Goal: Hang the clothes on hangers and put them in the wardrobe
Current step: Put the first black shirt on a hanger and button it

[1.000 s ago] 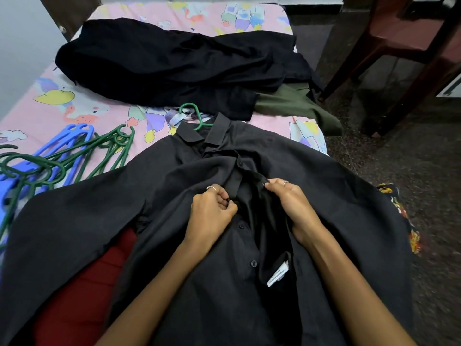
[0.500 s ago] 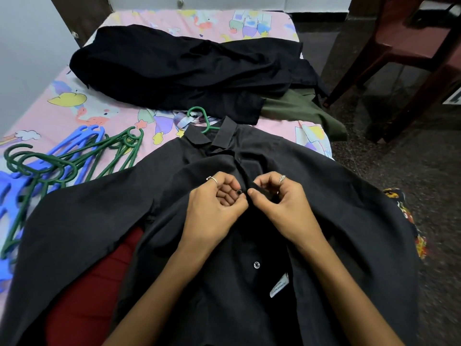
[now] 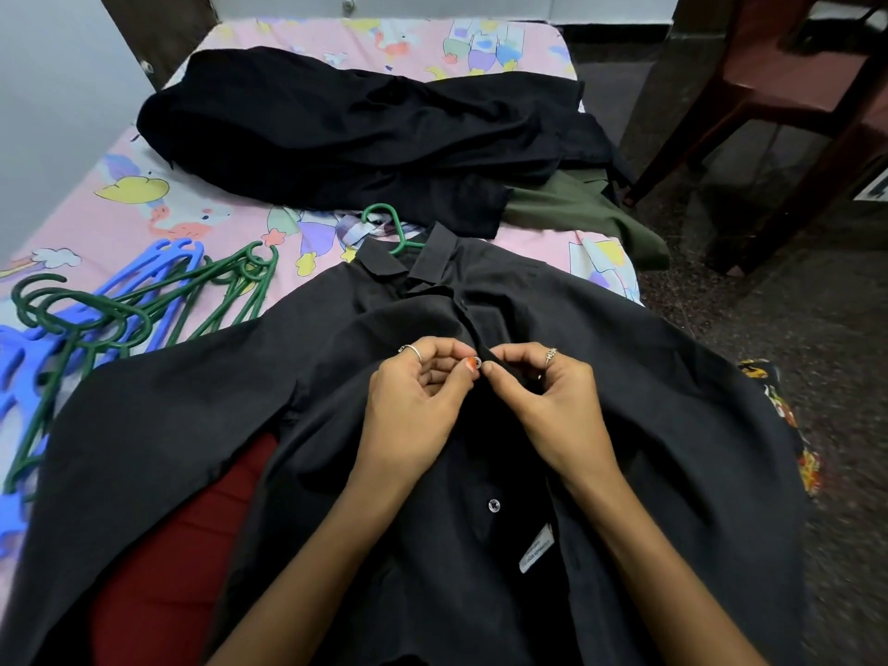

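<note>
Two hands meet at the chest of a black cotton button-up shirt, which lies front-up across the near end of the bed with its pink cartoon-print sheet. The left hand pinches a small pale button between thumb and forefinger; the right hand pinches the facing placket edge, so each grip is clamped on the shirt to bring button and hole together. Fastening here likely keeps the shirt from sliding off its green plastic hanger, whose hook pokes out past the collar at the far side. One lower button looks undone, though the dark cloth makes that hard to read. Spare green and blue plastic hangers lie piled at the left, within reach. A heap of black clothes and an olive-green garment wait farther up the bed. No wardrobe is in view.
</note>
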`<state>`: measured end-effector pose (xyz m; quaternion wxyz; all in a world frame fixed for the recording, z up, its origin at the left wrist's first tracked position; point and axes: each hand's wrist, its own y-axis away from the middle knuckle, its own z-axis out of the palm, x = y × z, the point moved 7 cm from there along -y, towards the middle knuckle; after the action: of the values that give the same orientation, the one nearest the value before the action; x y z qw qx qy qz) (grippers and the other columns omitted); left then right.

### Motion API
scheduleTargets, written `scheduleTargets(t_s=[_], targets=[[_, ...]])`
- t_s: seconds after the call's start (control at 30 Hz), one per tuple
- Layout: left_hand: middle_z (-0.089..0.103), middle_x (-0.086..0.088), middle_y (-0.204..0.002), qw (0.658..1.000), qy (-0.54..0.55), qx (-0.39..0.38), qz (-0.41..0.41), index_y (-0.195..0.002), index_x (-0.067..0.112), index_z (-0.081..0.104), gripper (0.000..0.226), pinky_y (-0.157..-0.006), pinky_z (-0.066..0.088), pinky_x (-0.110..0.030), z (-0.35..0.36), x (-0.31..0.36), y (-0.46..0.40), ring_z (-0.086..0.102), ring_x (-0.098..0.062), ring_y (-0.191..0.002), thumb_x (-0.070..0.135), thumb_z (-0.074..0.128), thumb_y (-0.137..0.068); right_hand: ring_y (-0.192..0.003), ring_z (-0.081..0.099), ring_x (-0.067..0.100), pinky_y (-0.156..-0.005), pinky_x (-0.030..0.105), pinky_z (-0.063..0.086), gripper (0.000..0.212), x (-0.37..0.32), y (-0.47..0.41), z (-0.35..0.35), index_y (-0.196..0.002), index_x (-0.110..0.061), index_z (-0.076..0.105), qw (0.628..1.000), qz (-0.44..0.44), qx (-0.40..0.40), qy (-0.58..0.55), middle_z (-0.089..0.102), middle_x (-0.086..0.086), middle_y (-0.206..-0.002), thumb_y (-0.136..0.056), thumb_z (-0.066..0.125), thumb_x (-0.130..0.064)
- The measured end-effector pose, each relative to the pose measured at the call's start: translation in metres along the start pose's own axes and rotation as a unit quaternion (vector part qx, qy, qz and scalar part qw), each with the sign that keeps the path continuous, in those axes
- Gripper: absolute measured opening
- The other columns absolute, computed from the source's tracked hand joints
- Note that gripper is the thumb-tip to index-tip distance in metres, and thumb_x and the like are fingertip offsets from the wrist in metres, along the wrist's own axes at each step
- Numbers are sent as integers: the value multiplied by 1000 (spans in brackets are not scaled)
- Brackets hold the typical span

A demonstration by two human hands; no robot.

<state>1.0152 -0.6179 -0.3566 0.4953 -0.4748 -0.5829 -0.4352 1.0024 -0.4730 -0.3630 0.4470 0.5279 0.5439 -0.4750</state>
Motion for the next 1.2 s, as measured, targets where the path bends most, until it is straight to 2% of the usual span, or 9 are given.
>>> scheduleTargets(t_s=[0.1, 0.2, 0.33, 0.4, 0.53, 0.73, 0.93, 1.07, 1.2], targets=[[71, -3, -77, 999, -15, 38, -4, -82, 16, 68, 13, -74, 56, -26, -1, -3, 2, 67, -10, -70, 3, 67, -85, -73, 64, -3, -70, 11, 47, 9, 2, 3, 2, -89, -10, 73, 999, 25, -1, -45, 72, -8, -78, -83, 70, -3], [70, 4, -73, 996, -36, 79, -3, -78, 20, 66, 15, -71, 54, -21, 0, -4, 5, 66, -5, -67, 6, 68, -84, -74, 64, -4, -70, 10, 47, 14, 6, 6, 3, -87, -16, 72, 997, 36, 8, -63, 73, -12, -75, -84, 69, -3], [68, 7, -71, 992, -64, 108, -2, -76, 22, 64, 16, -66, 51, -14, 4, -4, 8, 64, -1, -63, 7, 68, -84, -87, 68, 4, -80, 16, 50, 13, 8, 9, 4, -91, -13, 74, 997, 36, 11, -63, 75, -4, -88, -88, 65, -5], [68, 7, -71, 991, -76, 114, -4, -77, 20, 65, 14, -66, 52, -15, 3, -4, 7, 64, -1, -63, 8, 68, -84, -91, 67, 3, -81, 13, 46, 17, 7, 10, 5, -92, -12, 75, 996, 39, -2, -79, 74, -4, -91, -92, 59, -6], [68, 8, -73, 992, -76, 101, -2, -79, 23, 66, 15, -71, 53, -19, 2, -5, 4, 64, -1, -66, 9, 67, -85, -91, 67, 6, -79, 14, 48, 23, 8, 11, 6, -94, -12, 74, 987, 75, -26, -143, 75, -1, -94, -96, 51, -8], [67, 8, -73, 996, -60, 73, -9, -81, 24, 66, 14, -72, 52, -22, 7, -11, 5, 63, -2, -66, 12, 67, -87, -81, 69, 8, -74, 18, 52, 13, 12, 12, 2, -89, -8, 74, 981, 109, -7, -158, 75, 3, -87, -91, 61, -8], [66, 11, -70, 995, -72, 65, -6, -81, 23, 67, 14, -71, 52, -21, 7, -11, 5, 61, 1, -63, 10, 67, -87, -82, 70, 24, -77, 29, 57, 29, 26, 14, 11, -100, 3, 71, 922, 235, -58, -301, 72, 22, -93, -96, 52, -19], [67, 10, -74, 994, -86, 68, -2, -82, 23, 67, 13, -73, 52, -19, 6, -10, 6, 63, -1, -68, 12, 66, -87, -70, 70, 16, -64, 22, 56, 16, 26, 13, 14, -86, -3, 72, 917, 235, -56, -316, 73, 13, -80, -91, 57, -7], [69, 6, -79, 993, -95, 68, 4, -82, 23, 68, 13, -72, 51, -16, 6, -10, 6, 65, -4, -73, 11, 66, -87, -67, 69, 13, -62, 21, 56, 10, 28, 13, 14, -89, -1, 69, 922, 231, -55, -307, 72, 9, -75, -87, 59, -1]])
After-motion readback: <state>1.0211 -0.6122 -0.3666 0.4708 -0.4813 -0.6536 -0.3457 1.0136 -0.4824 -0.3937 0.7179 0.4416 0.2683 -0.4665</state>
